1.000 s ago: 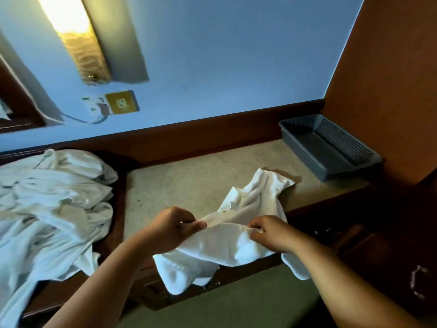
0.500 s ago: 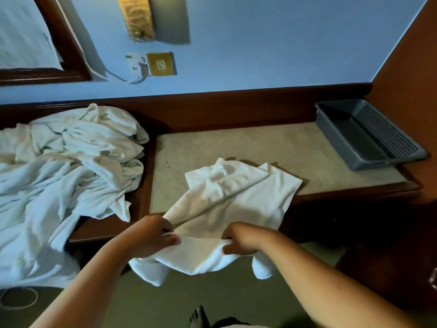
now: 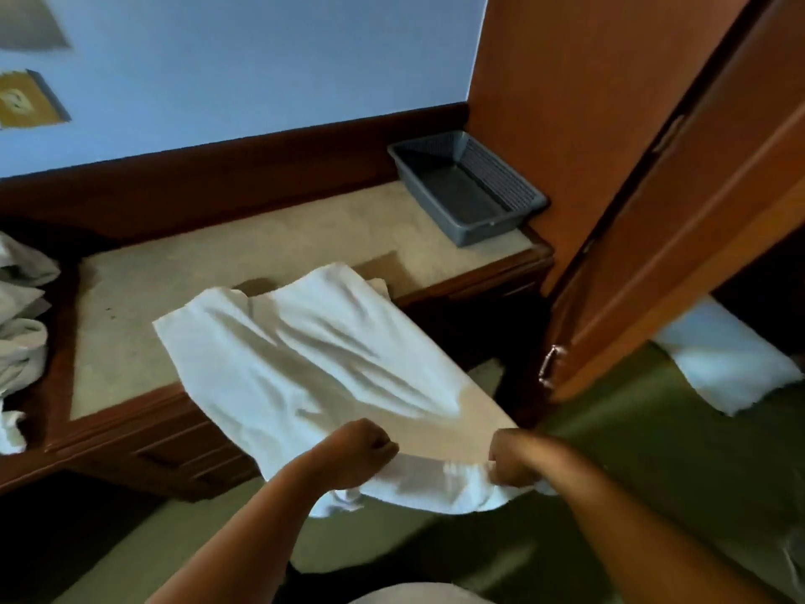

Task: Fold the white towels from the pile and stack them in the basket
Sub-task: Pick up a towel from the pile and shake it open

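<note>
Towel [image 3: 305,364] spread flatter than before, left hand [image 3: 361,446] and right hand [image 3: 514,462] clamped on its near edge, far end apparently on the surface [image 3: 218,263], basket [image 3: 461,191] at two o'clock.

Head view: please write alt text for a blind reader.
Left hand and right hand grip the near edge of a white towel draped over a beige-topped counter. An empty grey basket stands far right, the towel pile left.
</note>
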Motion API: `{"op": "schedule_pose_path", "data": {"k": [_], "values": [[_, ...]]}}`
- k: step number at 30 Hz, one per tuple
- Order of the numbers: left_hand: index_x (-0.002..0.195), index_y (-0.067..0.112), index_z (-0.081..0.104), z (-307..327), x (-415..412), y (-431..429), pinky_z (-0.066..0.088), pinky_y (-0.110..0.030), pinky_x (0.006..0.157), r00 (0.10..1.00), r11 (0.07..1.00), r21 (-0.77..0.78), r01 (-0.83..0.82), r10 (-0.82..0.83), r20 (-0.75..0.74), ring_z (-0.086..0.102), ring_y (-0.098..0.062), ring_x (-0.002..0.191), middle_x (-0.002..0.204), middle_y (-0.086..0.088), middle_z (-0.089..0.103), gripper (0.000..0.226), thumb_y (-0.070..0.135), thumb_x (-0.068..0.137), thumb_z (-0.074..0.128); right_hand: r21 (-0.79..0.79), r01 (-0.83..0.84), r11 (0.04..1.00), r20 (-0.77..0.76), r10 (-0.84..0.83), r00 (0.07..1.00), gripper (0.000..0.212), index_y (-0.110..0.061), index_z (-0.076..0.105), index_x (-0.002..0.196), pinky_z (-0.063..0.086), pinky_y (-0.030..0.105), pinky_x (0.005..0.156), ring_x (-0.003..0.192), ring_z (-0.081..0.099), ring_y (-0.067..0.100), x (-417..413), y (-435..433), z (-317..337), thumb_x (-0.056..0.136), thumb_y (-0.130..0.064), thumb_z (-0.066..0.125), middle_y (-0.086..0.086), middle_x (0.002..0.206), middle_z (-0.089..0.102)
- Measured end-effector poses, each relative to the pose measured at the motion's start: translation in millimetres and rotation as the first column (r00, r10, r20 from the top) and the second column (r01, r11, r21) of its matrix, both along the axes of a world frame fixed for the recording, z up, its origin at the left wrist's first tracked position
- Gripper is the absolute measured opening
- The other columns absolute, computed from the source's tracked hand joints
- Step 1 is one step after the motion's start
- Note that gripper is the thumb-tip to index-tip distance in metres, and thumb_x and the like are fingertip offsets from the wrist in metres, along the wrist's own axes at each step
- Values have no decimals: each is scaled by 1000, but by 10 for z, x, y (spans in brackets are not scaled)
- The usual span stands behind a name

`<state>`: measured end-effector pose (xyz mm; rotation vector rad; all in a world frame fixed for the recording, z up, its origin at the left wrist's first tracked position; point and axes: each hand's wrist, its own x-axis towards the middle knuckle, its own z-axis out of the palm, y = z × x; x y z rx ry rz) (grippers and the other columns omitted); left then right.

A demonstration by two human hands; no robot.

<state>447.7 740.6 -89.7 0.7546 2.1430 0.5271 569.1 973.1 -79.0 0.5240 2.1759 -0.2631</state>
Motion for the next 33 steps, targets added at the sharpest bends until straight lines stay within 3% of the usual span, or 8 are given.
{"op": "schedule_pose_path", "data": {"k": [3, 9, 13, 16, 21, 25, 28, 33], "values": [[77, 22, 72, -12, 80, 222, 54, -25, 74, 999, 1000, 17, -5, 4, 39, 64, -6, 73, 79, 7, 72, 21, 22, 92, 58, -30, 59, 998, 31, -58, 998, 44, -3, 63, 122, 43, 30, 79, 96, 58, 26, 219, 184, -23, 94, -37, 62, 15, 121, 64], [70, 43, 69, 126, -131, 106, 42, -7, 69, 998, 998, 34, -55, 55, 3, 59, 14, 68, 64, 34, 65, 46, 1, 86, 59, -132, 81, 988, -1, -82, 997, 60, -5, 58, 130, 40, 32, 80, 95, 55, 27, 117, 86, 184, 94, -53, 59, 14, 127, 62], [76, 37, 77, 117, -261, -274, 53, -17, 70, 987, 981, 113, -157, 158, 3, 64, 6, 66, 71, 25, 72, 48, -7, 82, 57, -202, 79, 976, -150, -110, 982, 49, -12, 65, 99, 37, 30, 68, 72, 51, 16, -141, -63, 250, 102, -54, 41, 4, 82, 56], [77, 34, 81, 46, -315, -574, 61, -31, 74, 918, 892, 227, -391, 396, 29, 72, -10, 72, 77, 8, 77, 49, -8, 84, 55, -268, 181, 946, -331, -267, 905, 50, -18, 46, 62, 28, 29, 52, 54, 41, 12, -404, -133, 270, 104, -45, 44, -3, 59, 42], [88, 36, 81, 186, -487, -832, 59, -56, 78, 743, 627, 462, -627, 660, 111, 70, -24, 76, 86, -1, 78, 38, 3, 94, 64, -444, 178, 878, -507, -410, 759, 50, -18, 34, 59, 19, 30, 51, 47, 28, 9, -824, -340, 427, 100, -40, 53, -4, 53, 28], [88, 32, 80, 479, -791, -883, 53, -38, 72, 690, 496, 594, -633, 709, 145, 62, -17, 75, 86, 0, 78, 34, 5, 97, 62, -585, 153, 797, -538, -521, 663, 59, 5, 58, 74, 27, 28, 54, 55, 42, 12, -1129, -512, 522, 89, -52, 62, 1, 60, 45], [90, 16, 73, 716, -964, -908, 50, -28, 66, 696, 396, 663, -635, 666, 268, 60, -7, 68, 77, 10, 72, 28, 0, 102, 52, -685, 171, 708, -524, -643, 559, 23, -12, 77, 81, 49, 23, 61, 67, 68, 11, -1323, -621, 590, 91, -32, 71, -5, 72, 72], [89, 30, 62, 669, -1299, -1185, 41, -32, 55, 852, 662, 626, -413, 523, 9, 52, -19, 60, 71, -2, 60, 36, 4, 102, 41, -731, 126, 671, -590, -714, 377, 20, -22, 79, 82, 53, 13, 71, 81, 74, 11, -1564, -812, 713, 83, -2, 76, -3, 80, 77]]}}
